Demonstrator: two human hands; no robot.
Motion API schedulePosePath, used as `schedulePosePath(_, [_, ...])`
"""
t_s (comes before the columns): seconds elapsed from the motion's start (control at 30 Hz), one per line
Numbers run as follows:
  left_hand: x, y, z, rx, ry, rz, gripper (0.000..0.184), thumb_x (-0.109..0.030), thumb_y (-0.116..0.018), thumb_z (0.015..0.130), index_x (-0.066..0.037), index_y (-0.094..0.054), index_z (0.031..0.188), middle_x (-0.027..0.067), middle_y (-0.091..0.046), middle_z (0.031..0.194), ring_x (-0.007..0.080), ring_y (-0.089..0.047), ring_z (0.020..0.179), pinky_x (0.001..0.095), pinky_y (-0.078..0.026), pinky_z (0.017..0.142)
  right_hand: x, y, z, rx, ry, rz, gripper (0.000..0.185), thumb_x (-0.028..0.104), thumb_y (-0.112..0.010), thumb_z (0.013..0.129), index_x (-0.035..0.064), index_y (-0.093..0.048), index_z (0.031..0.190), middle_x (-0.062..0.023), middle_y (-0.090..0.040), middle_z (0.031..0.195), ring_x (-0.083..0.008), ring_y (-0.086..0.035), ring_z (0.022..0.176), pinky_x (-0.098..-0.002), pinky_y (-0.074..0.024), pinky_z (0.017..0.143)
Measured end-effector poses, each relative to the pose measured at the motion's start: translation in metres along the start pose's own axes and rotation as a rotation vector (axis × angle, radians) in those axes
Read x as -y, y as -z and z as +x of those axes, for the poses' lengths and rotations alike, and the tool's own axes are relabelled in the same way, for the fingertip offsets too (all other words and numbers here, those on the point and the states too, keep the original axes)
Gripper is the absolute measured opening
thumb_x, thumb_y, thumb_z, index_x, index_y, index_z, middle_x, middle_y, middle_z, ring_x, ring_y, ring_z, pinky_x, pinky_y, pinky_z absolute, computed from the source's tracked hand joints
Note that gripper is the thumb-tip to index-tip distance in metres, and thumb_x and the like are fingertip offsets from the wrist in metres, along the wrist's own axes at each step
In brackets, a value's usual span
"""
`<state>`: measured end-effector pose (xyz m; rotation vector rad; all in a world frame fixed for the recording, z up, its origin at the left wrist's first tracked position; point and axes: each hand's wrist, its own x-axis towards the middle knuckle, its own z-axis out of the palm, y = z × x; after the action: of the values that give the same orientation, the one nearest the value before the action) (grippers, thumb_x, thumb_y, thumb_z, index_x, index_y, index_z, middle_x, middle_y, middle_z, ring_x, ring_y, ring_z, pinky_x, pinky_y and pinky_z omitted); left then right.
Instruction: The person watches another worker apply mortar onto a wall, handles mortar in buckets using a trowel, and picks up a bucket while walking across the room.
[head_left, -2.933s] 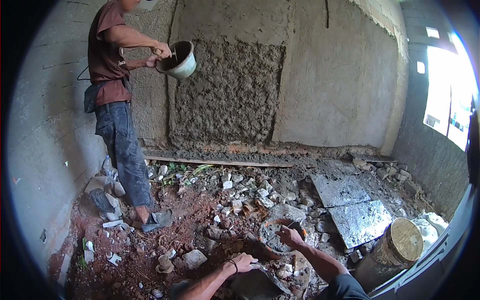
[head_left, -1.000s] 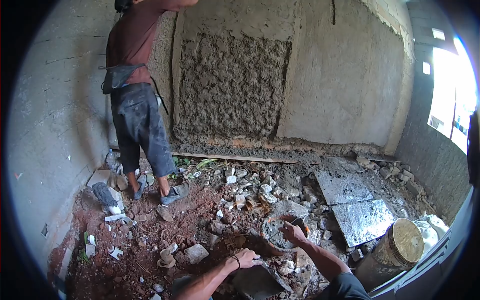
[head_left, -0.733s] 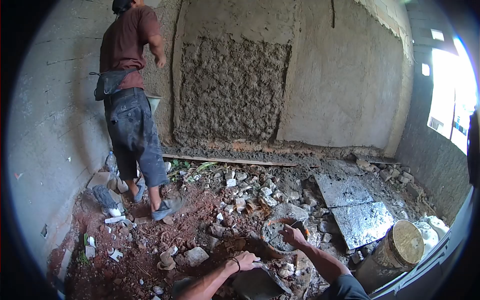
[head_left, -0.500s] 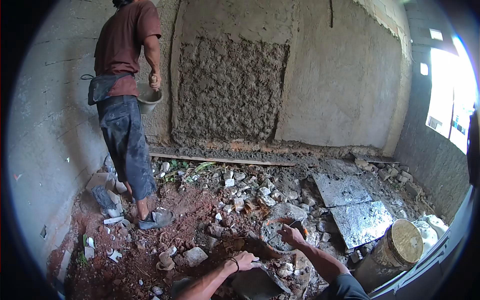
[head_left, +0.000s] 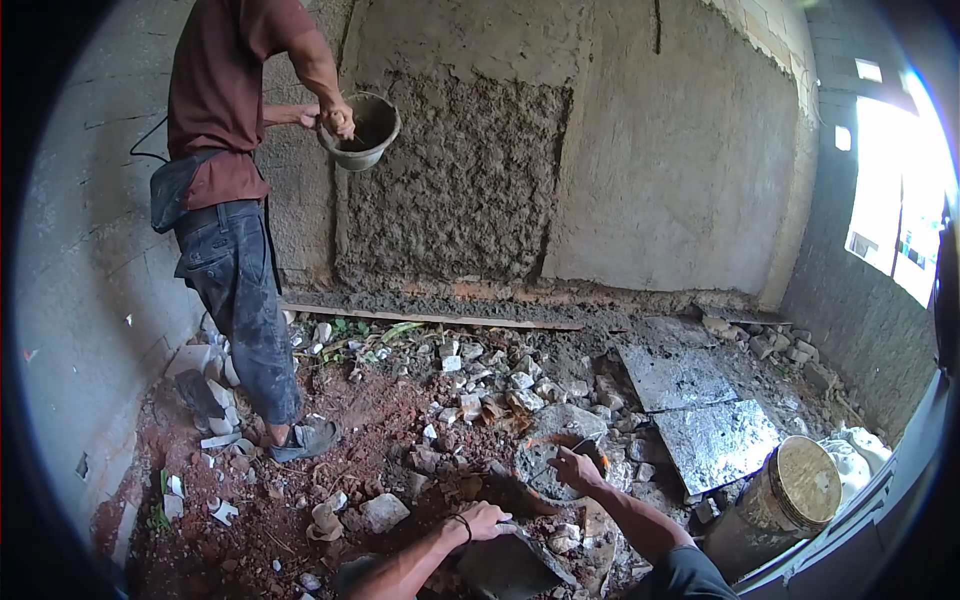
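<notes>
My left hand (head_left: pixel 486 522), with a dark band at its wrist, is closed at the upper edge of a grey flat board (head_left: pixel 515 568) low in the view. A pale bit shows at its fingertips. My right hand (head_left: pixel 577 470) is closed over an orange-rimmed bucket (head_left: pixel 533 488) that contains wet grey mortar. What its fingers grip is hidden. At the left stands another person (head_left: pixel 225 110), one hand on the rim of a grey bucket (head_left: pixel 362 158) and the other hand at its mouth, close to the rough mortar patch (head_left: pixel 450 180) on the wall.
Broken stones (head_left: pixel 470 400) and red soil (head_left: pixel 350 400) cover the floor. Two flat grey sheets (head_left: pixel 715 445) lie to the right. A mortar-stained tall bucket (head_left: pixel 760 510) stands at the lower right, beside white sacks (head_left: pixel 860 450). A long plank (head_left: pixel 440 318) runs along the wall's foot.
The other person has raised the grey bucket from hip height to chest height, towards the wall, and now has both hands at it. My own hands have hardly moved.
</notes>
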<state>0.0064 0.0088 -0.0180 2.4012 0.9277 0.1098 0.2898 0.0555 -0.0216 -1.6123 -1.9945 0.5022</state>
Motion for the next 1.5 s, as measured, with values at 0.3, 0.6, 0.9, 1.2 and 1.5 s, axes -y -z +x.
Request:
schedulePosePath(0.3, [0.005, -0.006, 0.004, 0.003, 0.004, 0.015, 0.048, -0.048, -0.053, 0.084, -0.012, -0.060, 0.115, 0.0210, -0.063, 0.098, 0.0415, -0.058, 0.093, 0.0456, -0.046, 0.084, 0.007, 0.003, 0.001, -0.010, -0.047, -0.006, 0.025, 0.033, -0.057, 0.086, 0.0078, -0.056, 0.090, -0.0107, -0.061, 0.066, -0.0294, -0.063, 0.063, -0.0402, -0.0482, 0.056])
schedulePosePath(0.6, [0.002, -0.002, 0.002, 0.011, -0.003, 0.034, 0.051, -0.051, -0.051, 0.084, -0.012, -0.060, 0.115, 0.0211, -0.063, 0.098, 0.0415, -0.058, 0.093, 0.0458, -0.046, 0.085, 0.006, 0.001, 0.000, 0.013, -0.076, 0.106, 0.029, 0.036, -0.057, 0.086, 0.0066, -0.054, 0.088, -0.0112, -0.061, 0.065, -0.0275, -0.064, 0.063, -0.0400, -0.0483, 0.056])
schedulePosePath(0.9, [0.005, -0.006, 0.003, -0.010, -0.007, 0.013, 0.050, -0.051, -0.052, 0.084, -0.012, -0.061, 0.114, 0.0205, -0.063, 0.098, 0.0411, -0.058, 0.093, 0.0454, -0.046, 0.085, -0.001, -0.001, 0.002, -0.032, 0.022, -0.072, 0.032, 0.037, -0.054, 0.088, 0.0050, -0.056, 0.086, -0.0092, -0.064, 0.064, -0.0224, -0.066, 0.062, -0.0353, -0.0490, 0.057])
schedulePosePath(1.2, [0.001, -0.002, 0.001, -0.016, -0.017, 0.020, 0.049, -0.050, -0.053, 0.084, -0.012, -0.061, 0.113, 0.0204, -0.063, 0.096, 0.0406, -0.059, 0.092, 0.0450, -0.047, 0.083, -0.013, -0.005, 0.002, -0.003, 0.119, -0.073, 0.028, 0.016, -0.065, 0.074, 0.0136, -0.063, 0.103, -0.0097, -0.056, 0.089, -0.0273, -0.061, 0.066, -0.0372, -0.0489, 0.053])
schedulePosePath(1.5, [0.005, -0.004, 0.004, 0.001, -0.026, 0.017, 0.050, -0.049, -0.054, 0.083, -0.010, -0.060, 0.114, 0.0202, -0.062, 0.101, 0.0400, -0.058, 0.095, 0.0447, -0.046, 0.085, -0.004, -0.002, 0.003, 0.000, -0.058, 0.037, 0.022, 0.029, -0.060, 0.083, 0.0102, -0.060, 0.095, -0.0104, -0.062, 0.073, -0.0274, -0.064, 0.064, -0.0383, -0.0490, 0.055])
